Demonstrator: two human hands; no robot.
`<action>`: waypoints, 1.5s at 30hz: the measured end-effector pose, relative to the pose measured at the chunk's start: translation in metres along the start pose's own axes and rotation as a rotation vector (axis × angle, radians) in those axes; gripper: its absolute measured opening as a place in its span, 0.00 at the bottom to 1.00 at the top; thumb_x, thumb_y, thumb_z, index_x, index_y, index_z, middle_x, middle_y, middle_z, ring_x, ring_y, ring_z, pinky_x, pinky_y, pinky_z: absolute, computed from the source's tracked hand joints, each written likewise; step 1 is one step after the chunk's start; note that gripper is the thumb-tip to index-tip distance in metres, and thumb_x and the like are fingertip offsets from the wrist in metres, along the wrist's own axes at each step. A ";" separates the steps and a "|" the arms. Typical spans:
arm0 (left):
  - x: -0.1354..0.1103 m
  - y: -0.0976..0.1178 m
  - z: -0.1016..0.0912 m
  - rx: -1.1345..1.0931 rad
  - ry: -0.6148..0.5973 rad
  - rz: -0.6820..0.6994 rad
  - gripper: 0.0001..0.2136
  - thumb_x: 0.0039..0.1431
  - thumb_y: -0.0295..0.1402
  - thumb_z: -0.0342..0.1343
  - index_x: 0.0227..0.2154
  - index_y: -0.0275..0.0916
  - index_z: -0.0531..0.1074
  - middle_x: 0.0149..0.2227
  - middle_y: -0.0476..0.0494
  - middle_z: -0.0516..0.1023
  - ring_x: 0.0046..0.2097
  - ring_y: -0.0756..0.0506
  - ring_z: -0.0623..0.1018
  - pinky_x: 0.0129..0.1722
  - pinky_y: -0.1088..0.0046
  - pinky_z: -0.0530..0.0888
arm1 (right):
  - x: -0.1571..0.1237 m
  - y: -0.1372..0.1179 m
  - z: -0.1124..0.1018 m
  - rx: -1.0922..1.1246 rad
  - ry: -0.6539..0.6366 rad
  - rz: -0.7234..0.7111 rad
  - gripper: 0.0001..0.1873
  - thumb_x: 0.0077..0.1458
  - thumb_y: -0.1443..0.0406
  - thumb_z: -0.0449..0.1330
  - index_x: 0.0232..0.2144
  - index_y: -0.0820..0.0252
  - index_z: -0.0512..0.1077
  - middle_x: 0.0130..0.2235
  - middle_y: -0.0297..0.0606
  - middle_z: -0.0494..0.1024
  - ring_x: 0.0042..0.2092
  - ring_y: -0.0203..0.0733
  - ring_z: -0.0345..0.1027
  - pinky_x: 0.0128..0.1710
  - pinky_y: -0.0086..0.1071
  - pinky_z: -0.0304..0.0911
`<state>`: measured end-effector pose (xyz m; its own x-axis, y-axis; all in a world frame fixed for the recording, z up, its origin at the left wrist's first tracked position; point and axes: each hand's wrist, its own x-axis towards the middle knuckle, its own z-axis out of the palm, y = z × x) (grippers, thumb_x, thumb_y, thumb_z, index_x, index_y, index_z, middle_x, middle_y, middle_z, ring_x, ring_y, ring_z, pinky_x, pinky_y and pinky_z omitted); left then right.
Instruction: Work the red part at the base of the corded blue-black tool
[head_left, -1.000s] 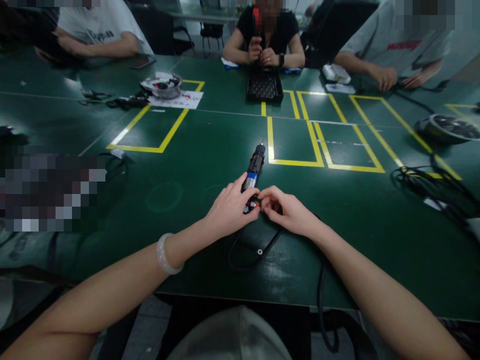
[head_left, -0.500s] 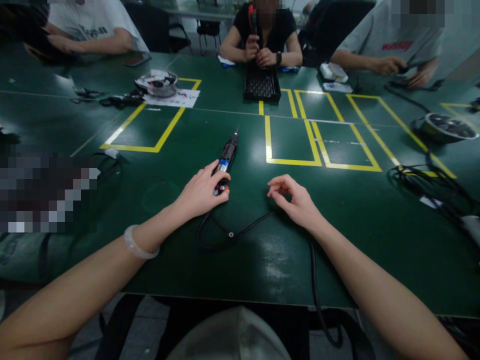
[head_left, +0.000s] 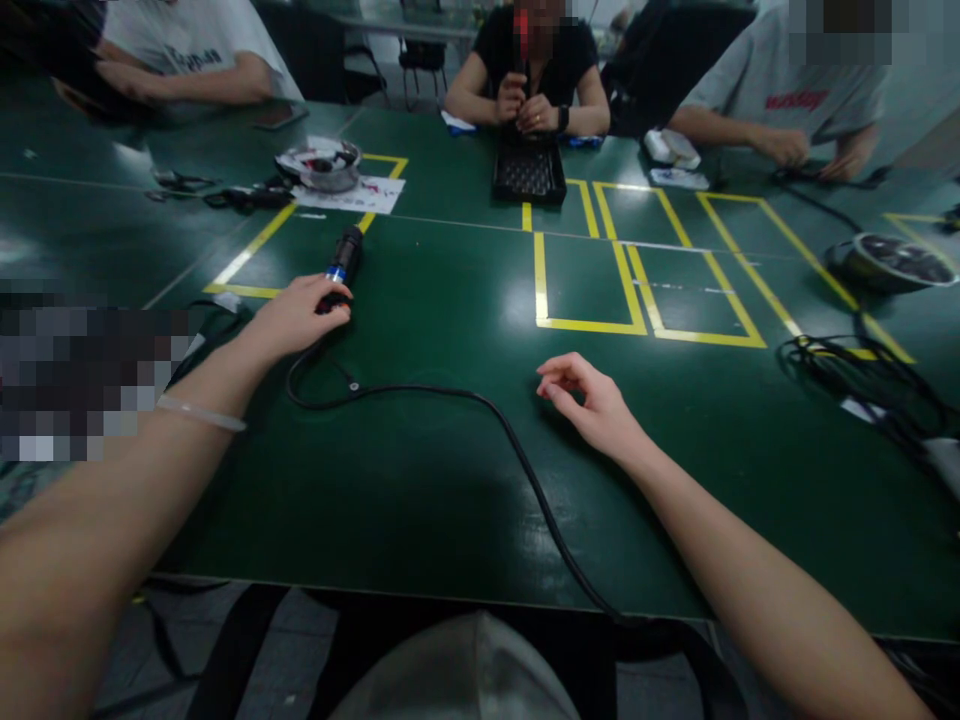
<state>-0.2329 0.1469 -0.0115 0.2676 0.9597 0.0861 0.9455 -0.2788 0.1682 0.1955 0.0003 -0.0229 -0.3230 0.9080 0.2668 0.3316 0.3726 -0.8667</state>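
Left hand [head_left: 300, 315] is gripping screwdriver [head_left: 348, 250] near yellow tape [head_left: 255, 291]; cord [head_left: 420, 388] is trailing to near edge of table [head_left: 420, 490]. Right hand [head_left: 592, 405] is sitting free, loosely curled.

It's dim here; pale glare streaks the glossy dark-green tabletop [head_left: 450, 500] and 1 side of the left yellow tape rectangle [head_left: 255, 245]. Red lettering [head_left: 796, 101] on the grey T-shirt [head_left: 739, 75] blurs; coarse square blocks [head_left: 90, 370] mask a patch at left.
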 end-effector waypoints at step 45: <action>-0.061 0.150 0.003 0.121 -0.046 -0.126 0.28 0.69 0.49 0.32 0.62 0.47 0.66 0.62 0.32 0.65 0.52 0.29 0.76 0.45 0.49 0.74 | -0.003 -0.024 0.012 -0.183 -0.034 -0.071 0.08 0.62 0.68 0.55 0.42 0.56 0.71 0.38 0.38 0.77 0.39 0.41 0.73 0.40 0.35 0.67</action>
<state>-0.1068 0.0470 0.0057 0.1516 0.9881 0.0259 0.9867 -0.1528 0.0552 0.1777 -0.0133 -0.0081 -0.3800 0.8724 0.3073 0.4615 0.4668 -0.7544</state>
